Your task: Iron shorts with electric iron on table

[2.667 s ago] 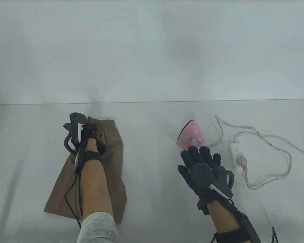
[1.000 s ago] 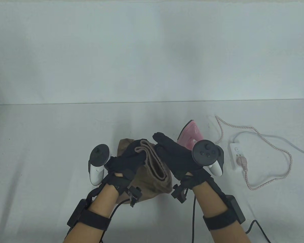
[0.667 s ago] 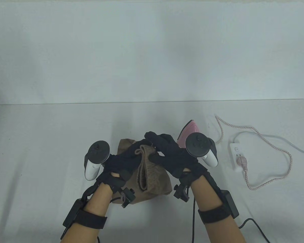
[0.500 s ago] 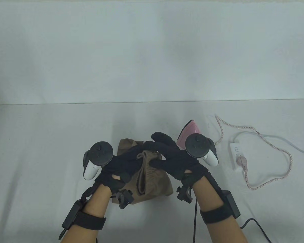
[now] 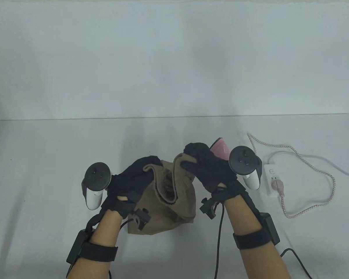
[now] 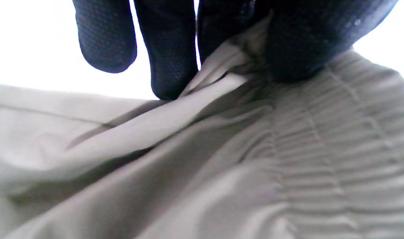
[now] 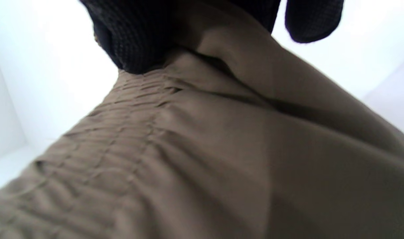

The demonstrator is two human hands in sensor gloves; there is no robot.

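Both hands hold the brown shorts (image 5: 168, 200) by the elastic waistband above the near-centre worktop (image 5: 46, 162). The left hand (image 5: 131, 180) and the right hand (image 5: 209, 171) each have fingers (image 6: 170, 59) closed on one waistband end, spreading it apart. The pink iron (image 5: 221, 146) stands just behind the right hand. Risk: a rightward swing of the cloth or hand may strike the iron and topple it; an uneven hold may lay the shorts down creased.

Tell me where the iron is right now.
In the table view, the pink iron sits on the table right of centre, just behind the right hand, left of the power strip.
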